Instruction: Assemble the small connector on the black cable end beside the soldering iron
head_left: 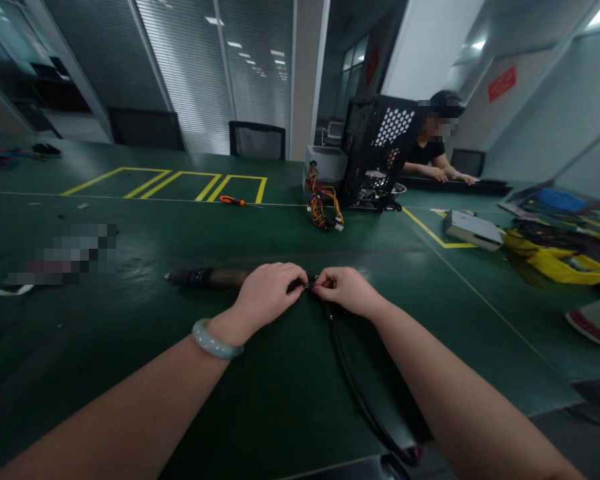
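Observation:
A long dark tool with a brown body lies on the green table, its narrow tip pointing left. My left hand, with a pale bangle at the wrist, is closed over the tool's right end. Right beside it, my right hand pinches at the small dark joint between tool and cable. From that joint a black cable curves down to the table's front edge. The fingertips of both hands nearly meet, and they partly hide the joint.
Beyond the hands lie an orange screwdriver, a grey power supply with coloured wires and a black computer case. A metal box and yellow bag are at the right. A person works behind the case.

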The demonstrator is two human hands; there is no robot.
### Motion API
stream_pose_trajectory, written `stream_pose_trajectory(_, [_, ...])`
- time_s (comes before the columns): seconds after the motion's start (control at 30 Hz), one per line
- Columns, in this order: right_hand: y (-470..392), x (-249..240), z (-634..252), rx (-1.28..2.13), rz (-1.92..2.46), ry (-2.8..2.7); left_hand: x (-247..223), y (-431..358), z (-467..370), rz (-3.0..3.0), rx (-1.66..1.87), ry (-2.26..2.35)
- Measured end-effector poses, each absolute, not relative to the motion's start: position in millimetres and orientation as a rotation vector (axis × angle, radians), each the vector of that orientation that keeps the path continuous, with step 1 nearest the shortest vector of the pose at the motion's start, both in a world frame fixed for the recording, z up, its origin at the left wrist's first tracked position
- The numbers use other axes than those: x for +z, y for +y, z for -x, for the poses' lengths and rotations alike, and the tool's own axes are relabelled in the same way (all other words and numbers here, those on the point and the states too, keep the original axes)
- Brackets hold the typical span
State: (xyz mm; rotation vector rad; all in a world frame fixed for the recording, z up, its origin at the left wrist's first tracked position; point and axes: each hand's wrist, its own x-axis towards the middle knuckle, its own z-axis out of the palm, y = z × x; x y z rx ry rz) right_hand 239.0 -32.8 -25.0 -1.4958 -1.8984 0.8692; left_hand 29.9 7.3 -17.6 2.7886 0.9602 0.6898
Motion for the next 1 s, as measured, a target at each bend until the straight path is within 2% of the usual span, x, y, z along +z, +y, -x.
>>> stream_pose_trajectory(1.0, [-30.6, -28.6, -239.8, 0.806, 1.501, -1.921, -18.9, 4.1, -29.8, -2.773, 0.697, 1.0])
